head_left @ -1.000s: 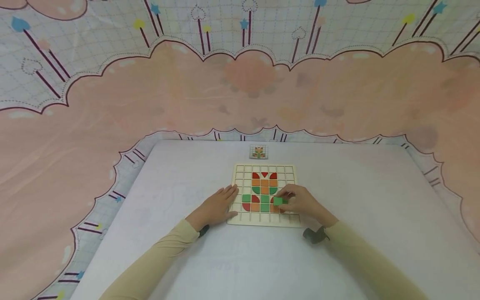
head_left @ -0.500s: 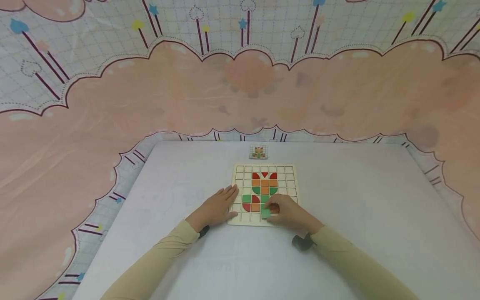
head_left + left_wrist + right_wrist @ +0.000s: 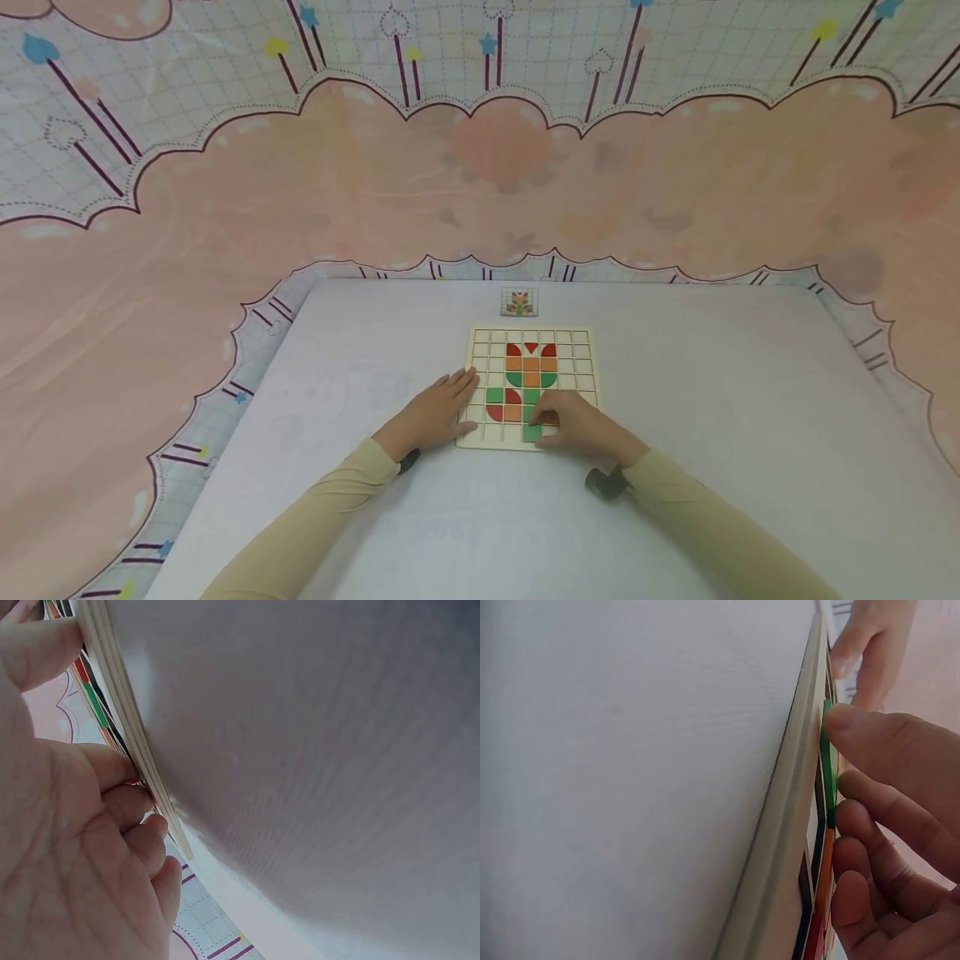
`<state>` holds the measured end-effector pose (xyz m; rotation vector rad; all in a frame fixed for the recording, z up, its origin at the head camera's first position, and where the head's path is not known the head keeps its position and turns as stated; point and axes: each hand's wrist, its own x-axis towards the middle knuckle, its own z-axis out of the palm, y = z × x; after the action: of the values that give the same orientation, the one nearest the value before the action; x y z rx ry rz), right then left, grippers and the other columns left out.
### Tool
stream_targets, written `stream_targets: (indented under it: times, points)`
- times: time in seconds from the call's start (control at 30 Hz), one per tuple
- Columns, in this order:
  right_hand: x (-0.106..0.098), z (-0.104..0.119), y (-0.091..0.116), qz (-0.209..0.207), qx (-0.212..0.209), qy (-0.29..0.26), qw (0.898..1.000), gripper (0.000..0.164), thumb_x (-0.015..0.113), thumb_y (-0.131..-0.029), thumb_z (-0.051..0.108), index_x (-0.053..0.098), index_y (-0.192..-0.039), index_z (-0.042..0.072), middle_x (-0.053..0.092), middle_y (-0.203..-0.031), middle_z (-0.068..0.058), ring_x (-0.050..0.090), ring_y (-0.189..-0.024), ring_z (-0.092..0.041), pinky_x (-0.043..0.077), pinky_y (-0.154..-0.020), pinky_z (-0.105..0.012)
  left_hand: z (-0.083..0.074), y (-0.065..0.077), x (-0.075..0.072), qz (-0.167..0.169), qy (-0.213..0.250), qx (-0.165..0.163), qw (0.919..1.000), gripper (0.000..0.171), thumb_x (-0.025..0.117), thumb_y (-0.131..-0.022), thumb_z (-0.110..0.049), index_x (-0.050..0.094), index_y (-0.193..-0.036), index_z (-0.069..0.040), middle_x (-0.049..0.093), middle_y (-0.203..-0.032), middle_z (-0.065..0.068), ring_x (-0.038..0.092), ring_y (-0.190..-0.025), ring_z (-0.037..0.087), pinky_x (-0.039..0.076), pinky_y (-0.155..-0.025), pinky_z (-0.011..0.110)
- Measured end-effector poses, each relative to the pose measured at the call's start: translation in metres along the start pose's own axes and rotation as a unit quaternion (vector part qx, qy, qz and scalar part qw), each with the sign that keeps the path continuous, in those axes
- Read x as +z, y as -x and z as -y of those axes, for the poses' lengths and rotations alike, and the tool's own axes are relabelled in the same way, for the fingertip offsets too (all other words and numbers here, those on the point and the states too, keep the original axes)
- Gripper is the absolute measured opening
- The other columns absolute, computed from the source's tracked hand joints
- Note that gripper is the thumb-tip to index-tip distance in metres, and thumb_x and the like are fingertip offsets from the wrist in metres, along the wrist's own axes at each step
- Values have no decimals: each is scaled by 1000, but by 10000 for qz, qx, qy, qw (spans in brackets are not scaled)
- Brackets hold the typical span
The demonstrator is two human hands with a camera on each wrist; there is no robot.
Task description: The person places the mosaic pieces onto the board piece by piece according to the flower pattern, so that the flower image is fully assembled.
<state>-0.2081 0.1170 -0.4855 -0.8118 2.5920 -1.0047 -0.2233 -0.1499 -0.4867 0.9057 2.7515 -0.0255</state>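
Note:
A pale wooden grid board (image 3: pixel 577 367) lies on the white table, with red, orange and green tiles set in a flower-like pattern. My left hand (image 3: pixel 431 414) rests flat along its left edge, fingers and thumb spread. My right hand (image 3: pixel 581 427) holds a green square tile (image 3: pixel 532 433) between thumb and curled index finger, at the bottom row under the green stem. In the right wrist view the thumb (image 3: pixel 862 731) presses at one end of the green tile (image 3: pixel 828 757). The right hand hides the tiles in the board's lower right.
Behind the board lies a small picture card (image 3: pixel 519 302) showing a similar flower pattern on a grid. The white table (image 3: pixel 712 375) is bordered by a patterned cloth (image 3: pixel 712 192) at the back and sides. Dark wrist cameras sit under both wrists.
My right hand has moved left and toward me with the green square tile, from above the board's right part to the bottom row, and lowered it there. The left hand stays put.

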Motion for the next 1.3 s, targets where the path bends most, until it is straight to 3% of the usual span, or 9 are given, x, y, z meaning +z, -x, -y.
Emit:
stream_targets:
  times: [0.7,0.93,1.03,1.3]
  points:
    - [1,3,0,111,347,-63,9993,15,76,-75,12,71,-87,18,64,-85,12,53,-83,-8,50,-77,-20,-2,3,-2,4,89,-13,10000,75,45,-96,-48,20,-149,-2,17,-158,11,17,-146,25,19,-120,39]
    - [-7,-3,4,121,622,-554,9964,18,78,-76,17,70,-90,24,62,-84,10,54,-79,-12,50,-69,-21,-3,2,-2,1,37,-1,10000,75,45,-96,-49,20,-149,-2,17,-158,11,17,-146,25,19,-120,39]
    - [-14,-9,4,228,524,-785,9953,20,78,-76,17,71,-94,23,64,-87,8,56,-80,-13,51,-70,-20,-3,2,-2,6,40,-25,10000,75,45,-95,-49,20,-149,-2,17,-158,11,17,-146,25,19,-120,38]
    - [-38,-29,5,400,38,-1296,9907,30,77,-77,19,70,-105,11,71,-105,-4,66,-96,-15,53,-88,-24,-4,3,-4,79,102,-78,9999,76,46,-95,-49,20,-149,-3,17,-158,10,16,-147,24,18,-120,38]
